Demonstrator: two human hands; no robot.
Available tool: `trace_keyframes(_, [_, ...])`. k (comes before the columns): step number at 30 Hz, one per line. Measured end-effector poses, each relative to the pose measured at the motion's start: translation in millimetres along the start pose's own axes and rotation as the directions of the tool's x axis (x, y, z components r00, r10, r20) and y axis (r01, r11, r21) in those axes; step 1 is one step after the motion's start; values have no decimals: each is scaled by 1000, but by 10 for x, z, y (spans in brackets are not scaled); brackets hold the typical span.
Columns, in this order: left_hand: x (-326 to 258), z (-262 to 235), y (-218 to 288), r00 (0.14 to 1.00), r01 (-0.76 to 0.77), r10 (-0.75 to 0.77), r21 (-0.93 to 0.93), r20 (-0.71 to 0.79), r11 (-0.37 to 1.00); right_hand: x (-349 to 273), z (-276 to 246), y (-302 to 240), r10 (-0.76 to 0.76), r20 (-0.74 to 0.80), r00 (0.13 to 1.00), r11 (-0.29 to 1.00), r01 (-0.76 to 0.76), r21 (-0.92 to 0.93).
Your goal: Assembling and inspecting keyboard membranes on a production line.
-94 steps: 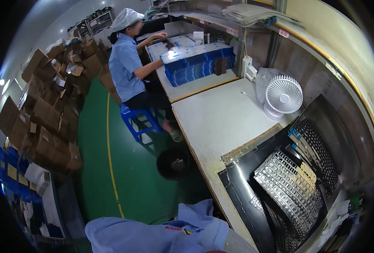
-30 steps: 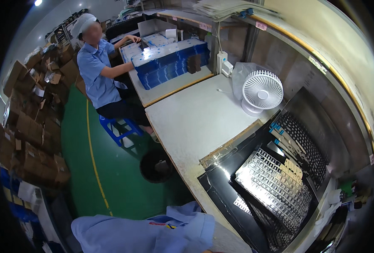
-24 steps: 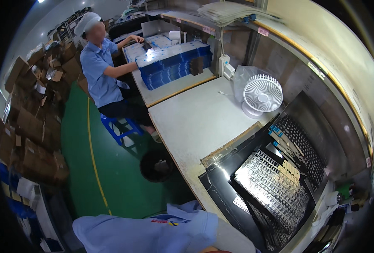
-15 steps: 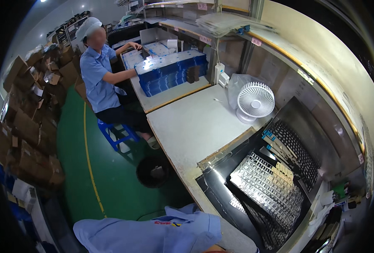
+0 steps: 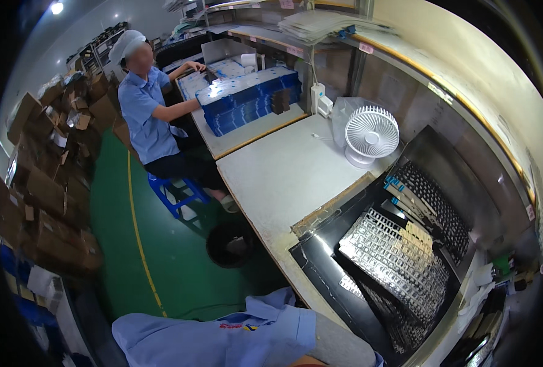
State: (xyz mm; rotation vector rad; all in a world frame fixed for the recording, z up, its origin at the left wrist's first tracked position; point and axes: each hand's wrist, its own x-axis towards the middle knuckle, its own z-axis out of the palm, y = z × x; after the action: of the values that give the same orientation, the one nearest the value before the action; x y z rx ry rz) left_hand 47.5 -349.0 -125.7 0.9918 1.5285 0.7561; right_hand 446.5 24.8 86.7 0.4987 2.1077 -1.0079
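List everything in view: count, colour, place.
Silver perforated metal plates: several, silver, lower right
Black perforated sheets: several, black, beyond those plates
Round white plastic fan: one, white, right
White-topped tables: at least two, white, centre
Blue-sided stack: one, blue, far table
Seated co-worker: one, blue-shirted, upper left
Blue plastic stool: one, blue, under co-worker
Round dark bin: one, black, beside tables
Brown cardboard boxes: many, brown, left
White socket block: one, white, upper centre
Wearer's pale-blue shirt: one, pale blue, bottom edge
Wearer's hands: none visible
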Motion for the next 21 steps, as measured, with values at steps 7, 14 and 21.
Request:
trace_keyframes(7, [-137, -106, 1106, 934, -222, 237, 85, -268, 971, -242, 172, -80, 21, -47, 999, 999, -19, 42])
trace_keyframes(14, [450, -208, 2129, 552, -764, 663, 12, -506, 646, -641, 45, 162, 161, -504, 848, 977, -208, -38])
trace_keyframes(21, [1391, -450, 2988, 420, -812, 720, 126, -552, 570, -105, -713, 289, -132, -815, 564, 991, 102, -89])
